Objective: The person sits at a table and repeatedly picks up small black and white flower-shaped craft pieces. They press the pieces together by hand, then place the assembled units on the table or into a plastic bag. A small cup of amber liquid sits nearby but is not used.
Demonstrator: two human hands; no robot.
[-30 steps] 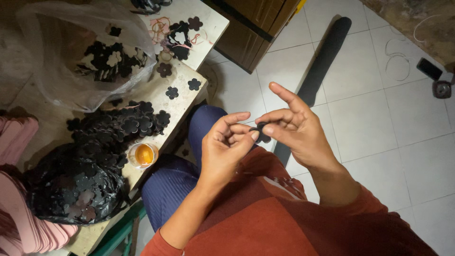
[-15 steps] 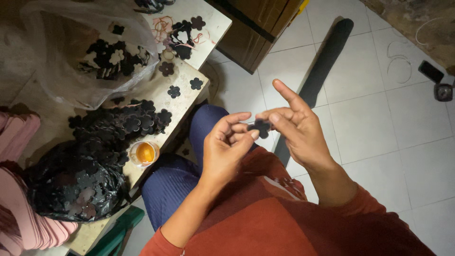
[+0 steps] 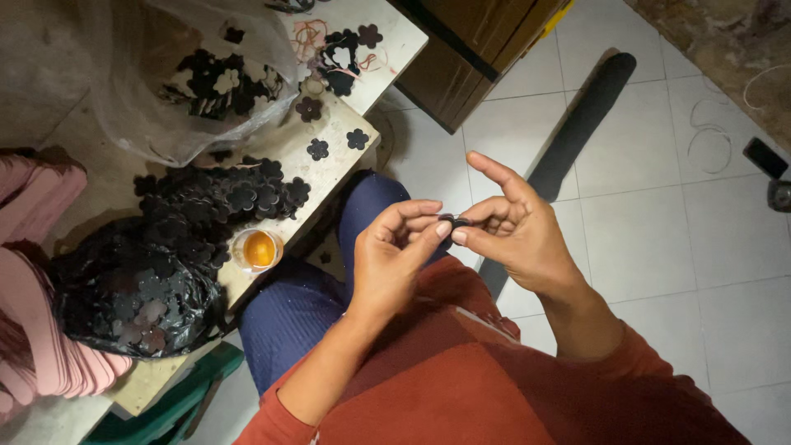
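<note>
My left hand and my right hand meet above my lap, and their fingertips pinch a small dark flower-shaped piece between them. The right index finger sticks up and away. To the left, on a low wooden table, lies a heap of black flower cutouts. A small cup of orange glue stands at the table's near edge, close to my left knee.
A clear plastic bag of more cutouts sits at the back of the table, a black bag of them in front. Pink fabric lies at far left. A dark long board rests on the white tiled floor.
Both hands have stayed together over my lap; the fingers have shifted slightly on the small dark piece, turning it between the fingertips.
</note>
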